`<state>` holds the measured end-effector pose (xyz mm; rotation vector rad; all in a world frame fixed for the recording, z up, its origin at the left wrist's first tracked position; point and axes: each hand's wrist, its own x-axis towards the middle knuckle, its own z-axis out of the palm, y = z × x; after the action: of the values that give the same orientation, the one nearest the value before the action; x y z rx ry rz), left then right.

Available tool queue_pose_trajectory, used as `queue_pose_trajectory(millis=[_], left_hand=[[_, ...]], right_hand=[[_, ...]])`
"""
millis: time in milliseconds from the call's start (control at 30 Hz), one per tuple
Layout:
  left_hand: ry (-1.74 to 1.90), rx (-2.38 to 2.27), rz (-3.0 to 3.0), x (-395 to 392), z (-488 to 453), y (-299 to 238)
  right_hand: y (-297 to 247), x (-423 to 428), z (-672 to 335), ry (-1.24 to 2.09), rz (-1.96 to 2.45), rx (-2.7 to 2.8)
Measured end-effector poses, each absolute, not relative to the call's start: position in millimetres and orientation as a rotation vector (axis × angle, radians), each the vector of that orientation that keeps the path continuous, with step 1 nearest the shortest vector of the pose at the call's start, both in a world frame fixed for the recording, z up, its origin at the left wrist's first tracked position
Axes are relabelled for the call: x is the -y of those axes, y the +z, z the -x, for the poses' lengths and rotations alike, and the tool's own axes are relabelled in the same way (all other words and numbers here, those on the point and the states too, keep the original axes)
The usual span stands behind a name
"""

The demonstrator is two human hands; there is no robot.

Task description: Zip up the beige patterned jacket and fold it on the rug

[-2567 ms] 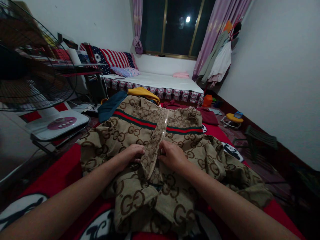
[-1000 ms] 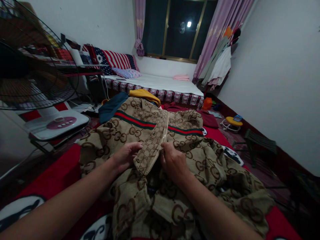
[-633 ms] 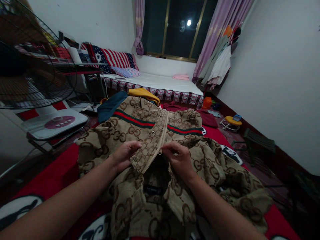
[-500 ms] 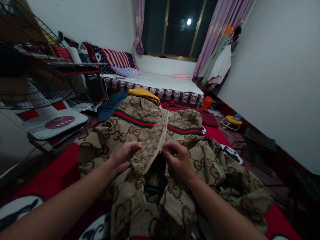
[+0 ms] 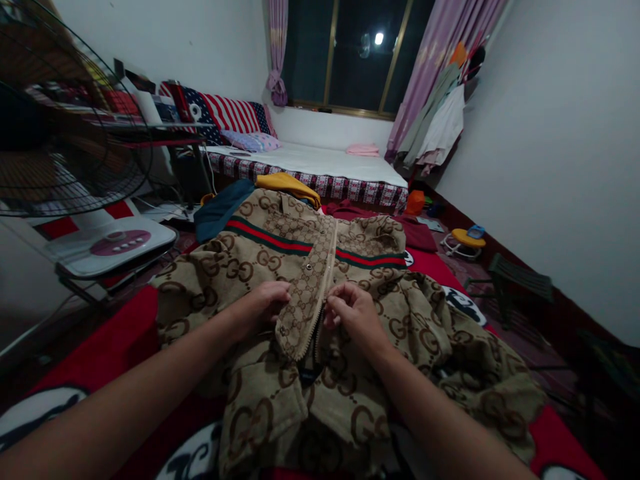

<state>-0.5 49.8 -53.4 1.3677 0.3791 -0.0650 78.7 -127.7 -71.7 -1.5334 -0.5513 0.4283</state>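
Jacket, tan with a brown monogram, lies flat in front of you on a red blanket, with the striped band on the far side and the collar end nearest you.

- Far left: a standing fan looms close, with a white base with a pink panel below it.
- Your left hand: fingers curled, pinching the edge of the snap flap beside the zip.
- Zip: joined from the striped band down to your hands. Nearer you the two halves stand apart and dark lining shows, so, as I judge it, that near stretch is what is left undone.
- Your right hand: fingertips pressed together at the zip's right edge. Can't tell whether the pull is between them.
- Beyond the jacket: a teal garment and a yellow one, then a low bed under a dark window.
- Right: purple curtain, hanging clothes, a small dark stool on the floor, and a plain white wall.
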Motion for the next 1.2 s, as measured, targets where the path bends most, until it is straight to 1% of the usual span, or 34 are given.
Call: queue_pose_trajectory(millis=[67,133,233,367,433,500,667,733,1067,1200], left_hand=[[0.025,-0.392,-1.636,-52,-10,-49],[0.164,-0.378,-1.918,-54,-26,-45],[0.276,-0.316,-2.214,-54,-51,-42],[0.287,-0.202,-2.426,-47,-75,-39],[0.323,-0.155,-2.452,-45,-81,-36],[0.362,-0.093,-2.419,-45,-86,-32],[0.565,0.010,-2.247,-54,-97,-27],[0.595,0.025,-2.214,-58,-100,-28],[0.569,0.043,-2.190,-57,-96,-34],[0.469,0.002,-2.223,-60,-76,-31]], right_hand=[[-68,127,-76,0.517,1.520,0.535],[-65,129,-74,0.531,1.538,0.585],[-62,132,-76,0.459,1.573,0.681],[-64,136,-82,0.271,1.671,0.759],[-65,138,-81,0.177,1.726,0.780],[-64,140,-76,0.153,1.749,0.785],[-52,146,-50,0.291,1.661,0.782],[-45,150,-42,0.313,1.645,0.770],[-30,165,-29,0.297,1.747,0.825],[-33,180,-40,0.207,1.849,0.881]])
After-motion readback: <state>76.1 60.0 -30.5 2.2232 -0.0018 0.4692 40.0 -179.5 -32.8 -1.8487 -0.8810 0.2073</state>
